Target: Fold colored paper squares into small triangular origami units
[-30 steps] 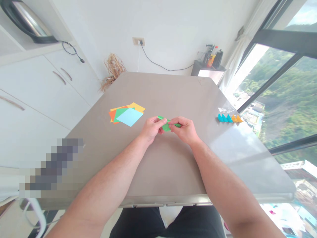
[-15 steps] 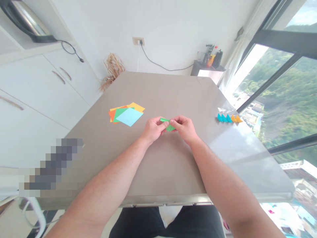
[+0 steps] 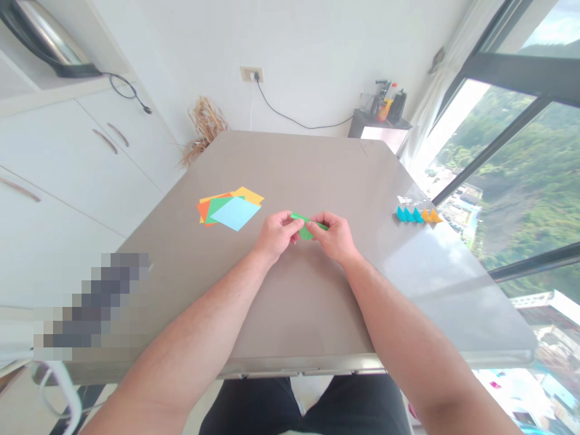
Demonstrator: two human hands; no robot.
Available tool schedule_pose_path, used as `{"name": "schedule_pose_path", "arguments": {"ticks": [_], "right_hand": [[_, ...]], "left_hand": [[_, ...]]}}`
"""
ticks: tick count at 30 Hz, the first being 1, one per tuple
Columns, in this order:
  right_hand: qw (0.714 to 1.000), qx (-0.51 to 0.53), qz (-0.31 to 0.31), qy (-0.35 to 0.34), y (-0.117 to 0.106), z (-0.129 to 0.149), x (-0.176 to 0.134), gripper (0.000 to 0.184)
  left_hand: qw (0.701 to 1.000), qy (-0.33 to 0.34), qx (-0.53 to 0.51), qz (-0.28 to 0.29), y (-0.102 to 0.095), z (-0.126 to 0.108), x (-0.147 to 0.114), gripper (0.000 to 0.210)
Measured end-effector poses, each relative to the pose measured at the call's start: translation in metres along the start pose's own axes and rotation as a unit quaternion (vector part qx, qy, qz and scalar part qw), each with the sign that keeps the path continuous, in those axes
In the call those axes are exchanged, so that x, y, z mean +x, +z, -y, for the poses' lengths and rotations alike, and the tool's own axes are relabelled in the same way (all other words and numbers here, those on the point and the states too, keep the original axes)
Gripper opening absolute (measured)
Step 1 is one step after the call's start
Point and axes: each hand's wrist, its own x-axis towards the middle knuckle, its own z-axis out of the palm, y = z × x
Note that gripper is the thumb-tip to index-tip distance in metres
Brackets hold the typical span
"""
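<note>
A small folded piece of green paper (image 3: pixel 305 232) is pinched between my two hands just above the middle of the table. My left hand (image 3: pixel 277 234) grips its left side, thumb on top. On the right side, my right hand (image 3: pixel 336 235) holds it with the thumb pressed near the upper fold. The fingers partly cover the paper, so its full shape is hidden. Loose paper sheets (image 3: pixel 235 214) in light blue, green, orange and yellow lie overlapping to the left. Several small folded paper boats (image 3: pixel 417 215), blue and orange, stand in a row at the right.
The grey table (image 3: pixel 299 163) reaches toward the white wall. A blurred-out dark object (image 3: pixel 97 302) lies at its left edge. Beyond the far right corner, a small cabinet (image 3: pixel 380 121) carries bottles. Windows line the right side, and a kettle (image 3: pixel 49 36) sits on a shelf at upper left.
My right thumb has moved slightly down and left along the green paper, and more of its upper right edge now shows. Both hands still hold it.
</note>
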Motion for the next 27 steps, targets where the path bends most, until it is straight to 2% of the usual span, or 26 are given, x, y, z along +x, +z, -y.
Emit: {"name": "schedule_pose_path", "arguments": {"ticks": [13, 27], "right_hand": [[0.999, 0.031, -0.002, 0.006, 0.0022, 0.0014, -0.0001, 0.016], [1.0, 0.017, -0.017, 0.001, 0.0029, 0.0004, -0.0005, 0.018]], "left_hand": [[1.0, 0.012, 0.008, 0.004, 0.0005, 0.0003, 0.0, 0.02], [0.997, 0.049, 0.057, -0.028, -0.0029, 0.0077, 0.0029, 0.028]]}}
